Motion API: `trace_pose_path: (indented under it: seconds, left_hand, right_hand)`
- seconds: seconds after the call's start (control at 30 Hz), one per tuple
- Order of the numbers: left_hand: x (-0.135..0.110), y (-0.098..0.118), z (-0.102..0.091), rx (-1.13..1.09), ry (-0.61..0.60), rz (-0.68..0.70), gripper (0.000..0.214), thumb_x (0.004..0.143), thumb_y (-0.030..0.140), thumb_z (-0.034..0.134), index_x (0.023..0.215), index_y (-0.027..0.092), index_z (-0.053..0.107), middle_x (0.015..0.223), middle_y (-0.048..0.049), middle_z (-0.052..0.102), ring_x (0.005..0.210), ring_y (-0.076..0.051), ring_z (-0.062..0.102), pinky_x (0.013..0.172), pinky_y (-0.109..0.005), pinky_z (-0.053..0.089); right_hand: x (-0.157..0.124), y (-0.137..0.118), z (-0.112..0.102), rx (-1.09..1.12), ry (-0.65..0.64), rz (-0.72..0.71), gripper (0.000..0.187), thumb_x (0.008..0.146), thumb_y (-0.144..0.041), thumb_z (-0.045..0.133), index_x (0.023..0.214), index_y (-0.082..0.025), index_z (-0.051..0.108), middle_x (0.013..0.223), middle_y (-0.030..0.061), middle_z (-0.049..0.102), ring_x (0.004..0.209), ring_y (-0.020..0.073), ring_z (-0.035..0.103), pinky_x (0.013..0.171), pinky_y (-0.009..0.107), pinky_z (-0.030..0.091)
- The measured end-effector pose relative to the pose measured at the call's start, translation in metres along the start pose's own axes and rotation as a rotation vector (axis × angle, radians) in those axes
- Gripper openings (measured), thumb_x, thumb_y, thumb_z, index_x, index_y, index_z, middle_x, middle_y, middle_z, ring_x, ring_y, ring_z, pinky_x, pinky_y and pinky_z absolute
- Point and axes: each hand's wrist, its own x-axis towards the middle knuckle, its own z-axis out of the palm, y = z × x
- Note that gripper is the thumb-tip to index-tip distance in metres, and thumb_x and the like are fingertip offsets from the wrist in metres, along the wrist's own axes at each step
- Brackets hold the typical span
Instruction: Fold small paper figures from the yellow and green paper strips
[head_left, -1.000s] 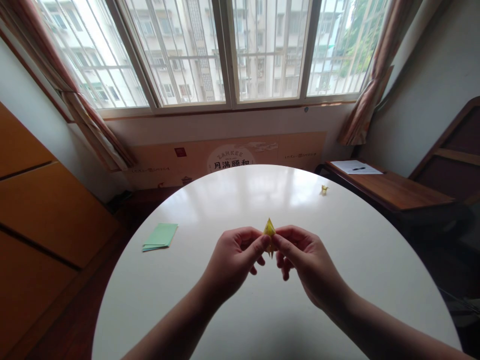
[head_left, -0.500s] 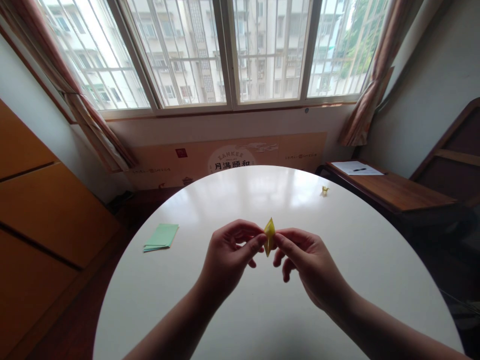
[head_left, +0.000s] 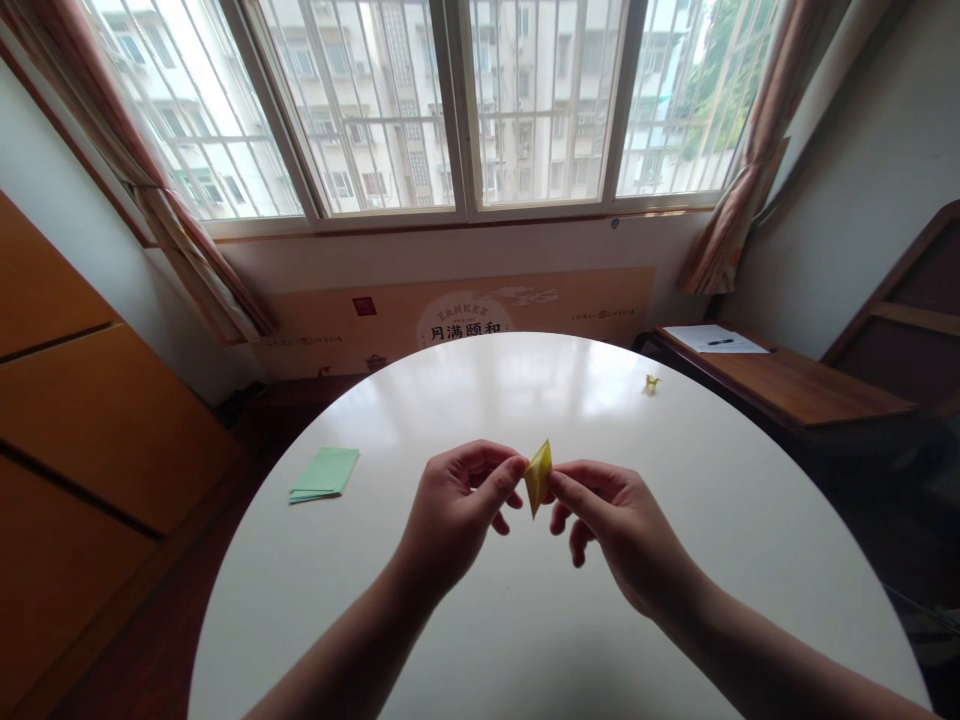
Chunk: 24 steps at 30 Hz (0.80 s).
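Note:
A small piece of folded yellow paper [head_left: 538, 476], diamond-shaped with pointed top and bottom ends, is held up over the white round table [head_left: 480, 640]. My left hand [head_left: 465, 505] pinches its left corner between thumb and index finger. On the opposite side, my right hand [head_left: 611, 510] grips the right edge in the same way, its other fingers curled loosely below. The fingertips behind the paper are partly hidden.
Green paper sheets [head_left: 325, 474] lie stacked on the table's left side. A small yellow folded-paper figure [head_left: 651, 384] stands near the far right edge. Beyond it, a wooden side surface [head_left: 817, 385] bears a white sheet [head_left: 716, 339] with a dark object on it.
The yellow paper has turned and tilted slightly, so a broader face shows and its top leans right. Both hands keep their pinch, with small finger shifts.

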Motion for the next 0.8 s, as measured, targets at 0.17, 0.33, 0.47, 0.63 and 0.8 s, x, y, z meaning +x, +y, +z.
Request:
trace_pose_path:
  seconds: [0.17, 0.33, 0.47, 0.63, 0.8]
  left_hand:
    - [0.0005, -0.0013, -0.0009, -0.052, -0.019, -0.029, 0.017, 0.080, 0.030, 0.076, 0.084, 0.014, 0.072, 0.069, -0.0039, 0.070, 0.060, -0.015, 0.064, 0.042, -0.018, 0.050]
    - [-0.0007, -0.0026, 0.0016, -0.007, -0.036, -0.011, 0.014, 0.078, 0.026, 0.077, 0.083, 0.014, 0.073, 0.068, -0.0038, 0.069, 0.063, -0.015, 0.064, 0.043, -0.018, 0.051]
    - [-0.0014, -0.0028, 0.0010, 0.010, -0.063, -0.004, 0.013, 0.078, 0.026, 0.076, 0.083, 0.014, 0.075, 0.070, -0.0042, 0.068, 0.063, -0.014, 0.062, 0.044, -0.018, 0.051]
    - [-0.0013, -0.0008, -0.0020, -0.018, -0.113, -0.016, 0.016, 0.081, 0.029, 0.075, 0.084, 0.013, 0.075, 0.068, -0.0043, 0.068, 0.064, -0.015, 0.064, 0.044, -0.019, 0.051]
    - [0.0005, -0.0021, -0.0010, -0.135, -0.130, -0.100, 0.016, 0.075, 0.028, 0.080, 0.078, 0.013, 0.074, 0.067, -0.0043, 0.068, 0.061, -0.015, 0.063, 0.041, -0.018, 0.049]
  right_hand:
    - [-0.0009, -0.0003, -0.0002, 0.054, 0.002, 0.029, 0.028, 0.083, -0.045, 0.074, 0.089, -0.018, 0.077, 0.075, 0.0043, 0.067, 0.059, 0.0140, 0.059, 0.037, 0.018, 0.043]
    - [-0.0009, 0.0031, -0.0012, 0.040, -0.042, -0.015, 0.025, 0.081, -0.042, 0.077, 0.089, -0.018, 0.074, 0.073, 0.0032, 0.066, 0.059, 0.0143, 0.060, 0.036, 0.017, 0.044]
    - [-0.0003, 0.0045, -0.0020, 0.041, -0.064, -0.022, 0.023, 0.080, -0.040, 0.078, 0.085, -0.018, 0.072, 0.064, -0.0003, 0.061, 0.055, 0.0127, 0.056, 0.035, 0.016, 0.042]
    - [-0.0002, 0.0030, -0.0031, 0.008, -0.073, -0.030, 0.025, 0.080, -0.040, 0.078, 0.081, -0.017, 0.070, 0.061, -0.0012, 0.059, 0.052, 0.0115, 0.055, 0.034, 0.015, 0.040]
    - [-0.0013, 0.0009, -0.0023, 0.004, -0.105, -0.048, 0.027, 0.081, -0.042, 0.077, 0.080, -0.016, 0.069, 0.062, -0.0003, 0.060, 0.053, 0.0115, 0.054, 0.034, 0.015, 0.040]
